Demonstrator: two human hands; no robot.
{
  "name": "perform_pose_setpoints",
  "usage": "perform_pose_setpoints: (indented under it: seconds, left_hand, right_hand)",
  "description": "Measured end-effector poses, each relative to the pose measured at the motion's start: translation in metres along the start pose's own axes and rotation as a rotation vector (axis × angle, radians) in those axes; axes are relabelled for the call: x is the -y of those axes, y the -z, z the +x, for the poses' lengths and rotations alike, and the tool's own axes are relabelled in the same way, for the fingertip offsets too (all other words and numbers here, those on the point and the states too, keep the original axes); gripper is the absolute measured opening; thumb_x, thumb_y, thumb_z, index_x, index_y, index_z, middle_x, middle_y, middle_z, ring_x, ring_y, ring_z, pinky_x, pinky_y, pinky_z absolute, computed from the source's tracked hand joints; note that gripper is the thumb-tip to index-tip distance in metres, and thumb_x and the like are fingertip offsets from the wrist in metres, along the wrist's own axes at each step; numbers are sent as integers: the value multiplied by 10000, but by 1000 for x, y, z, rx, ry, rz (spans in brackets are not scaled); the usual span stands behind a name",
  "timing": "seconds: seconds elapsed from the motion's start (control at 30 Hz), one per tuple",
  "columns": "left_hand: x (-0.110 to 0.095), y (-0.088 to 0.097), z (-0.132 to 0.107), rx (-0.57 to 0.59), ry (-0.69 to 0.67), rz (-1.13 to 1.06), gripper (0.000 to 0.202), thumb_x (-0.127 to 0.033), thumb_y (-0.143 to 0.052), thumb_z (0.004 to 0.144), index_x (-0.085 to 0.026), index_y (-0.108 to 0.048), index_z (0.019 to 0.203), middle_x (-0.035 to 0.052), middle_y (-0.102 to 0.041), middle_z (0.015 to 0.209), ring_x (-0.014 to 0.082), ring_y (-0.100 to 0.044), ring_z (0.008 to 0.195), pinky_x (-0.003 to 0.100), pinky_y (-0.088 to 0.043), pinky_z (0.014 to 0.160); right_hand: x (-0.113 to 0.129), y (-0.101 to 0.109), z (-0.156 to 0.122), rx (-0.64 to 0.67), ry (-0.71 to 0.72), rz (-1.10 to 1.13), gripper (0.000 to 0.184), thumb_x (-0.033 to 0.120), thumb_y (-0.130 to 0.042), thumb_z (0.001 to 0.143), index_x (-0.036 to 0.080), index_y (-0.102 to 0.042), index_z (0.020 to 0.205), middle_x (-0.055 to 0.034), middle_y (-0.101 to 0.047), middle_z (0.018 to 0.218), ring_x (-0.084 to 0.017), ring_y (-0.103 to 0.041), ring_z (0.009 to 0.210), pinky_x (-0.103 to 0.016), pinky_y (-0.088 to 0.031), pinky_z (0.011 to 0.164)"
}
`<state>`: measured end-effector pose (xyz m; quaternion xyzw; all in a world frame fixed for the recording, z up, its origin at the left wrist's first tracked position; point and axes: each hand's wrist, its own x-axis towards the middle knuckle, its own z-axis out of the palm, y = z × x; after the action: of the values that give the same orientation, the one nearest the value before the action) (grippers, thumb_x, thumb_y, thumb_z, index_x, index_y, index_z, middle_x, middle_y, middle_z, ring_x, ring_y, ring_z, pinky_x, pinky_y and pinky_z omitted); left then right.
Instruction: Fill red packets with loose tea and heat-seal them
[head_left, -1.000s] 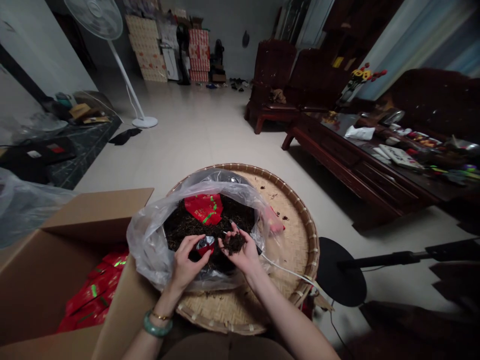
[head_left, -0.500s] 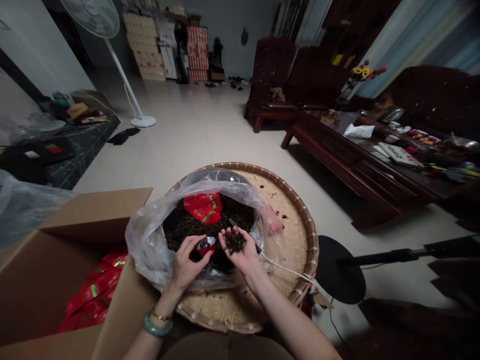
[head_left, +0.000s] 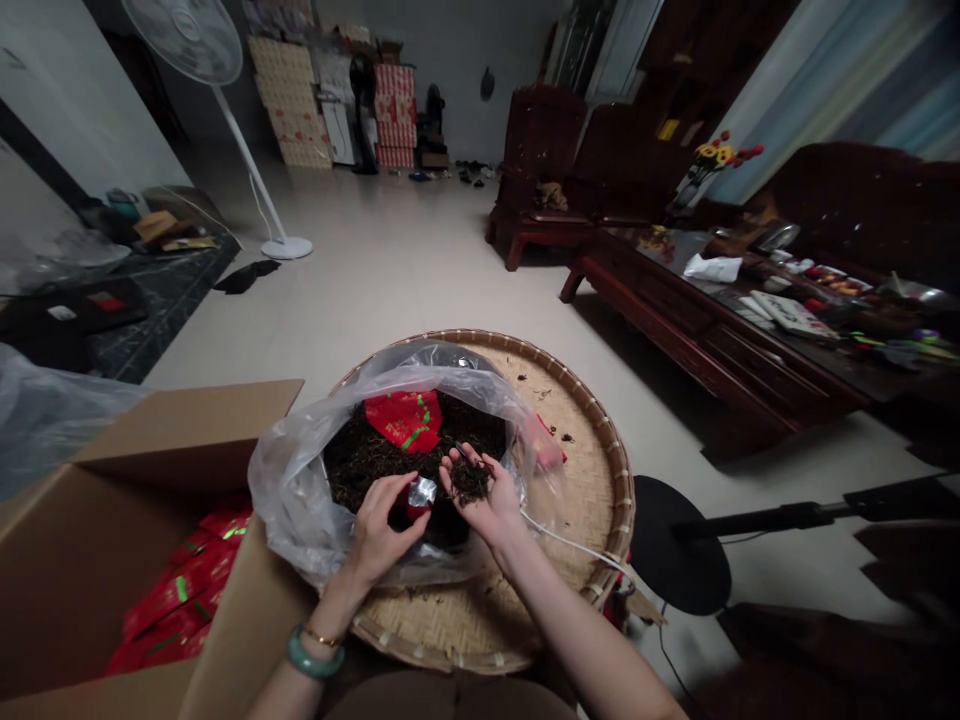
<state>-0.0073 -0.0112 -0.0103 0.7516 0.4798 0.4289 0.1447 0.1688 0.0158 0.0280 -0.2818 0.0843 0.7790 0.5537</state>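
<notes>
A clear plastic bag (head_left: 300, 470) full of dark loose tea leaves (head_left: 360, 455) lies open on a round woven bamboo tray (head_left: 592, 440). My left hand (head_left: 382, 535) pinches a small red and silver foil pouch (head_left: 420, 493) over the bag's mouth. My right hand (head_left: 480, 495) is cupped palm up beside it, holding a pile of tea leaves (head_left: 471, 480). Another red pouch (head_left: 405, 418) rests on the leaves farther back in the bag.
An open cardboard box (head_left: 127, 530) at my left holds several red pouches (head_left: 180, 600). A white cable (head_left: 577, 545) crosses the tray. A black round stand base (head_left: 679, 555) sits at the right, a dark wooden table (head_left: 720, 330) beyond, a white fan (head_left: 247, 170) at the back.
My left hand has tilted the small pouch so its silver opening faces up. My right hand has shifted slightly up and back with the leaves.
</notes>
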Motion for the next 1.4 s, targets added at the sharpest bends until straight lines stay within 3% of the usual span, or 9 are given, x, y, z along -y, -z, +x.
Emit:
perform_pose_setpoints:
  seconds: [0.17,0.4,0.63,1.03,1.2,1.4]
  left_hand:
    - [-1,-2,1,37,-3,9,427,-232,-630,770,-208,-516,1182,85,-601,1050,222,-589,964,379,-522,826]
    - [-7,-12,7,38,0,12,451,-203,-639,742,-208,-509,1173,84,-595,1041,232,-575,962,405,-500,848]
    - [-7,-17,7,29,69,-41,449,-182,-627,720,-199,-527,1158,80,-595,1049,229,-583,969,384,-520,821]
    - [-4,-16,5,32,133,-86,450,-213,-640,729,-212,-529,1165,75,-581,1043,219,-593,936,351,-538,747]
    - [-3,-17,4,10,110,-60,434,-226,-654,723,-196,-531,1139,79,-593,1037,231,-590,961,393,-518,826]
    - [0,-18,2,-15,101,-44,384,-229,-653,713,-181,-550,1080,84,-607,1002,238,-596,944,408,-516,825]
  right_hand:
    - [-5,-12,-5,46,115,-94,151,229,-507,828,170,-644,803,-43,-705,791,-151,-666,787,-320,-517,833]
    - [-19,-36,-12,145,392,-232,303,372,-449,868,180,-669,788,-33,-695,807,-166,-647,811,-316,-501,823]
    - [-30,-32,-9,163,599,-503,352,424,-434,858,183,-691,855,-32,-683,904,-169,-590,898,-291,-423,891]
    - [-28,-16,-6,260,750,-812,415,469,-382,884,199,-694,930,-33,-668,968,-186,-560,980,-300,-374,946]
    - [-29,-11,-10,335,772,-988,466,517,-366,895,207,-699,997,-46,-660,1055,-197,-555,1042,-318,-355,995]
    - [-32,-13,-19,377,679,-996,361,438,-520,860,215,-661,1107,-44,-689,1058,-194,-568,1103,-369,-193,1135]
